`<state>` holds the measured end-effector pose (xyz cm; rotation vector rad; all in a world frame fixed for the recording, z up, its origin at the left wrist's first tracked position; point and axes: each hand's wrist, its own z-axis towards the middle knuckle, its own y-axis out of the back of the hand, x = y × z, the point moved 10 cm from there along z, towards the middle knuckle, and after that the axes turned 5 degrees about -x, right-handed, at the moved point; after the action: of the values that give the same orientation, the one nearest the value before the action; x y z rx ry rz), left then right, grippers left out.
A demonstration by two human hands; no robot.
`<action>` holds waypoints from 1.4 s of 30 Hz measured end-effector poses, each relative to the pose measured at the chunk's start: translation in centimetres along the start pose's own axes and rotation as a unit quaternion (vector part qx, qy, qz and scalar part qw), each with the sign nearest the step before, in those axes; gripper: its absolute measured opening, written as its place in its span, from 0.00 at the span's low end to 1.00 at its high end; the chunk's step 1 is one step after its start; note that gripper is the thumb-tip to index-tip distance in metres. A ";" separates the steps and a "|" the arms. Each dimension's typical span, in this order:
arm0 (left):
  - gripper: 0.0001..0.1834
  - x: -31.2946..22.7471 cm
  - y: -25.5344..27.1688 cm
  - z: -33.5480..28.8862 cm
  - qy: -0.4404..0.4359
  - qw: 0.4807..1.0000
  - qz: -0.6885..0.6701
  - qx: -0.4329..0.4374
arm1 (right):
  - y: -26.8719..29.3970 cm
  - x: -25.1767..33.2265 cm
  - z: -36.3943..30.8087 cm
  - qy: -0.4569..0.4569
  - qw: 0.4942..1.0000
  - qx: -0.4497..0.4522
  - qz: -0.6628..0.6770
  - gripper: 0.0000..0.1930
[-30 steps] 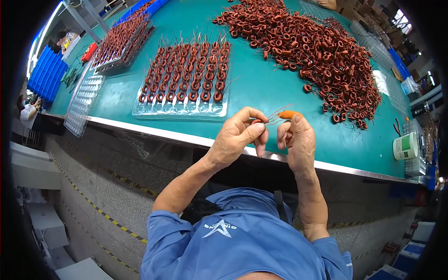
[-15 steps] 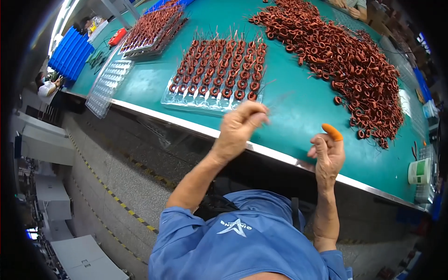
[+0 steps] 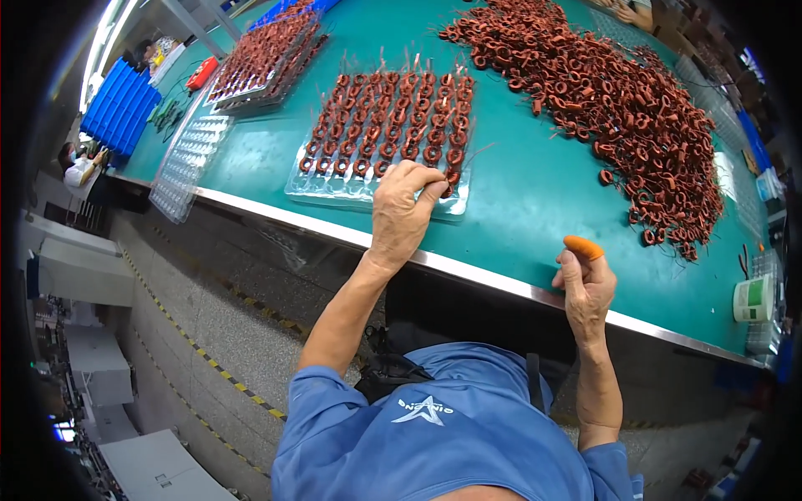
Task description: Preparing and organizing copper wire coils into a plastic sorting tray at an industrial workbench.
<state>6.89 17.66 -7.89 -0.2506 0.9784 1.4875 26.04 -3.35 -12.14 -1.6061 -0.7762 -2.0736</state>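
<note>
My left hand [image 3: 403, 213] reaches over the front right corner of a clear plastic tray [image 3: 334, 188]. Its thumb and forefinger are pinched at a small reddish-brown wire-wound ring coil [image 3: 452, 178], partly hidden by the fingertips. Rows of such coils [image 3: 387, 125] stand in the tray, their thin wire ends sticking up. My right hand [image 3: 590, 288] hovers by the table's front edge, fingers curled and thumb close to the forefinger, which wears an orange finger cot [image 3: 583, 247]. Whatever the right fingers might hold is hidden.
A large heap of loose coils [image 3: 618, 134] covers the right of the green table [image 3: 510, 217]. Filled trays [image 3: 267, 63] are stacked back left, beside an empty clear tray [image 3: 190, 163]. A blue bin [image 3: 121, 108] and a white tub [image 3: 753, 299] stand farther out.
My left hand has moved left and slightly down, from beside the tray's front right corner onto the coil there. My right hand has barely shifted, its forefinger bending a little lower.
</note>
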 end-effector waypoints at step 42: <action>0.07 -5.8 -2.9 -3.4 -0.020 0.992 -0.083 0.097 | 5.8 5.6 10.3 0.350 0.786 0.132 -0.492 0.07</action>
<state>9.35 10.79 -7.35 -0.1570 1.0380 1.2333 35.90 -1.03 -3.78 -0.0926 -1.6989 -2.7211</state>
